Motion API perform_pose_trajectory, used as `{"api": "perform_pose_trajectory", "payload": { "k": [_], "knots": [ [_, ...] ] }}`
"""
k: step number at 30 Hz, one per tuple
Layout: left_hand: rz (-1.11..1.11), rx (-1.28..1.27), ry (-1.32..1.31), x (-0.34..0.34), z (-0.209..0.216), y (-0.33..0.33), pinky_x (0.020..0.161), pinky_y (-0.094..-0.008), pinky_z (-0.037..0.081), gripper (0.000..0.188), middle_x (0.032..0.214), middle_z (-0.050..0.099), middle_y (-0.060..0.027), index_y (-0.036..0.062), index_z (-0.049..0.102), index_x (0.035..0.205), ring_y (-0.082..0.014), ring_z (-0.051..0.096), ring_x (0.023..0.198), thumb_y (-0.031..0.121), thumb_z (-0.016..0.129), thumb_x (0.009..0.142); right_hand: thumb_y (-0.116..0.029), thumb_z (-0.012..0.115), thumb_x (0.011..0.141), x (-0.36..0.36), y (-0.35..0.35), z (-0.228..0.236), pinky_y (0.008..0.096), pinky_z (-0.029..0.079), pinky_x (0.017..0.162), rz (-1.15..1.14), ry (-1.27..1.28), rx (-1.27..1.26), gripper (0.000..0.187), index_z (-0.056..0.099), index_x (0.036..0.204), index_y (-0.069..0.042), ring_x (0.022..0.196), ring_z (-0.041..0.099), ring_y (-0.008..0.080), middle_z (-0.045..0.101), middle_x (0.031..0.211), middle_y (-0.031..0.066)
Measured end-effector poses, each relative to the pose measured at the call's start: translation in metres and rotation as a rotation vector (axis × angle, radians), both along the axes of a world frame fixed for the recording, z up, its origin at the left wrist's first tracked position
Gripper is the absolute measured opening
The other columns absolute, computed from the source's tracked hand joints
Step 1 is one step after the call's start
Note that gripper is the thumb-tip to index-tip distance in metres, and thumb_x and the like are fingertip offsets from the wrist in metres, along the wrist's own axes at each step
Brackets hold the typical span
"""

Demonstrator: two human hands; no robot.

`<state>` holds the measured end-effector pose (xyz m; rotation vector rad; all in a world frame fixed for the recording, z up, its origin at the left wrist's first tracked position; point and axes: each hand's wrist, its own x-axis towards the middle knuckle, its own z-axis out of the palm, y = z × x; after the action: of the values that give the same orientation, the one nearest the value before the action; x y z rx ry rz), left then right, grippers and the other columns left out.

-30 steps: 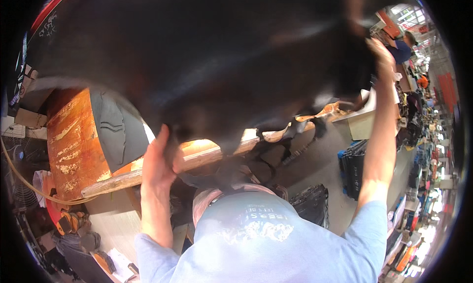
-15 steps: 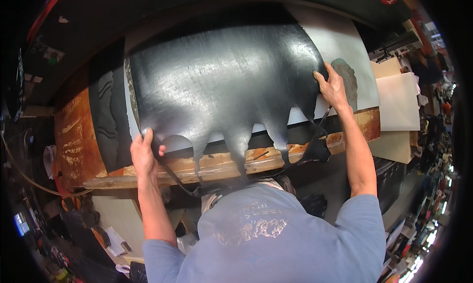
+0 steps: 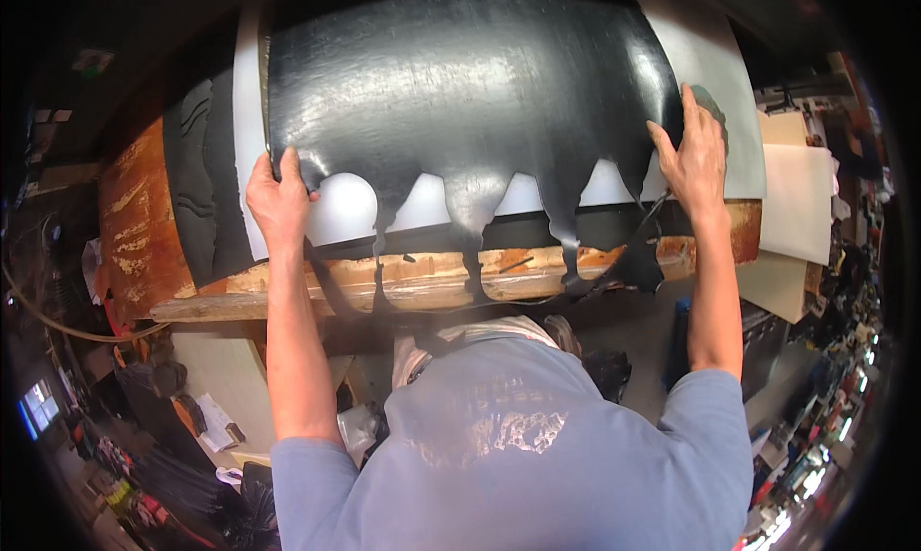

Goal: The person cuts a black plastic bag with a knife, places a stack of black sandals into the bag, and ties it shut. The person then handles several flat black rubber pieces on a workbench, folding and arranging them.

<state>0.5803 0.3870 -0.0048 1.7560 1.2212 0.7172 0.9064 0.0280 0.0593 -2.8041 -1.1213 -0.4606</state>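
A glossy black leather-like sheet (image 3: 460, 100) lies across the bench, its near edge cut into scallops with hanging strips. My left hand (image 3: 278, 201) grips its near left corner between thumb and fingers. At the right edge, my right hand (image 3: 696, 158) has its thumb over the sheet and its fingers spread beyond the rim. A thin black offcut strip (image 3: 331, 287) sags from the near edge toward my waist. Pale board (image 3: 347, 211) shows under the sheet through the scallops.
The worn wooden bench (image 3: 216, 308) ends just in front of my body. Dark wavy-edged pieces (image 3: 197, 177) lie at the left. A grey-green patch (image 3: 712, 119) sits beyond my right hand. White boards (image 3: 801, 196) stand at the right.
The sheet has shifted slightly away from me, and more pale board shows along its scallops. My right hand's fingers have straightened from their grip on the edge. My left hand still holds the corner.
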Motion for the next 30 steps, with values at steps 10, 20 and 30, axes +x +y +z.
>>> {"api": "perform_pose_trajectory", "payload": {
  "k": [10,20,30],
  "knots": [
    [-0.043,-0.060,-0.076,-0.006,-0.003,0.007,0.045,-0.0266,0.047,0.027,0.067,0.059,-0.0021,-0.0025,0.066,0.094,-0.0104,0.059,0.052,0.022,0.065,0.105,-0.023,0.087,0.080,-0.191,-0.044,-0.003,0.0400,0.050,0.081,0.431,0.368,0.040,0.059,0.065,0.131,-0.002,0.086,0.065,0.0285,0.070,0.103,0.0117],
    [-0.065,-0.093,-0.222,-0.017,-0.005,0.034,0.047,-0.0253,0.047,0.023,0.069,0.061,-0.0010,-0.0019,0.070,0.096,-0.0072,0.054,0.053,0.020,0.066,0.104,-0.014,0.087,0.084,-0.190,-0.079,-0.032,0.0376,0.057,0.070,0.228,0.423,0.423,0.054,0.060,0.127,0.002,0.078,0.069,0.0315,0.070,0.092,0.0133],
    [-0.035,-0.045,-0.137,-0.023,-0.020,0.043,0.045,-0.0276,0.044,0.026,0.069,0.055,-0.0005,-0.0028,0.065,0.096,-0.0086,0.052,0.051,0.022,0.066,0.104,-0.011,0.061,0.101,-0.125,-0.107,-0.025,0.0377,0.055,0.068,-0.103,0.535,0.269,0.016,0.072,0.099,0.000,0.072,0.069,0.0279,0.075,0.091,0.0157]
  ]
}}
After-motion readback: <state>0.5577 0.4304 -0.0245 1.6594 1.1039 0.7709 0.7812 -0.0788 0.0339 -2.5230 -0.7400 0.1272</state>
